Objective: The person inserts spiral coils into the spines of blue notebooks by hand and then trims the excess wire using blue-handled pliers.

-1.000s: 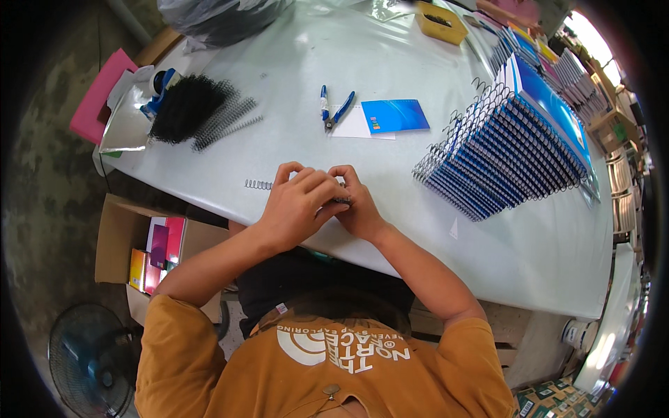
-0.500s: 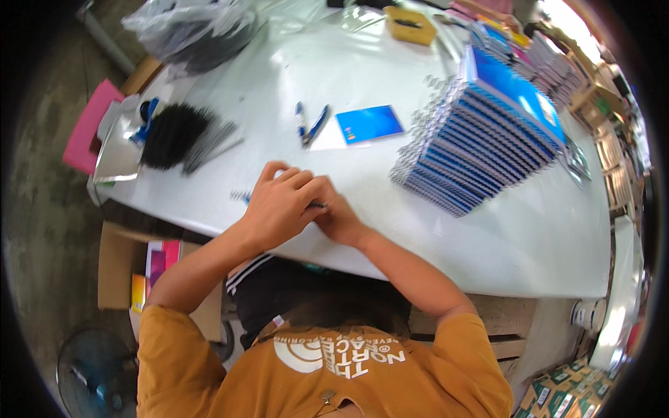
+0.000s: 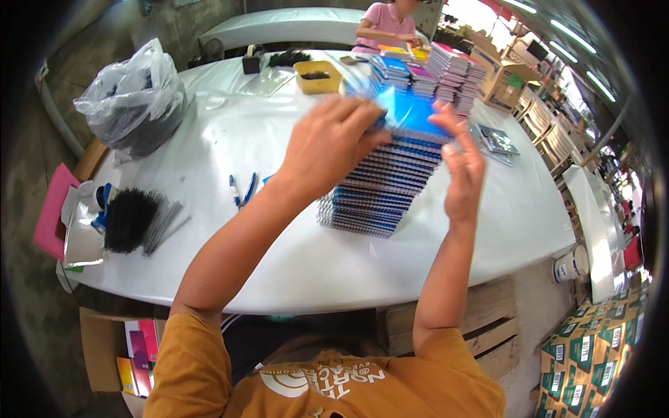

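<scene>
A tall stack of blue spiral-bound notebooks (image 3: 380, 184) rises from the table in front of me. At its top, my left hand (image 3: 327, 143) curls fingers and thumb around the left edge of the uppermost blue notebook (image 3: 408, 111); motion blurs this hand. On the opposite side, my right hand (image 3: 463, 164) has its fingers apart, fingertips by that notebook's right edge. Blue-handled pliers (image 3: 242, 191) lie on the table left of my left forearm, which almost wholly hides a blue booklet.
Black binding coils (image 3: 132, 219) lie at the left, below a filled plastic bag (image 3: 136, 104). Behind the stack are a yellow tub (image 3: 317, 78) and more notebook piles (image 3: 442, 76). A person in pink (image 3: 387, 28) works at the far side. A white bucket (image 3: 571, 265) stands right.
Both hands have gone from the table's front edge up and right to the stack's top. My right hand has spread its fingers. The view has tilted up, showing the person at the far side.
</scene>
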Available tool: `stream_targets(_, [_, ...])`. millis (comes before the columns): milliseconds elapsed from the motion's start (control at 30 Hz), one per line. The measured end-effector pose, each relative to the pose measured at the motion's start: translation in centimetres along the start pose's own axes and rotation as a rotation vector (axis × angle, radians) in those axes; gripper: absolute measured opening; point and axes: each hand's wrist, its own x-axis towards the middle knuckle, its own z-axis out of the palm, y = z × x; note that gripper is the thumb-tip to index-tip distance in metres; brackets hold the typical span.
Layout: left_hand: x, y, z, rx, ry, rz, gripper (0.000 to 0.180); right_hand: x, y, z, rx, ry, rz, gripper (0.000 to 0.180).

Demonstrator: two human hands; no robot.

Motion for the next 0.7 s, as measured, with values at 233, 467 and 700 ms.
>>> stream_targets(233, [-1.8, -0.8, 3.7, -0.303, 0.477, -0.432, 0.027, -1.4, 1.7, 4.8, -0.106, 0.518, 0.172, 0.051])
stream_targets(467, [-2.2, -0.4, 5.7, -0.502, 0.626, -0.443, 0.025, -1.1, 1.1, 7.0, -0.214, 0.747, 0.137, 0.028])
stream_targets(700, [-4.0, -10.2, 4.5, -0.270, 0.317, -0.659, 0.035, -6.4, -0.8, 6.0, -0.161, 0.705, -0.197, 0.041])
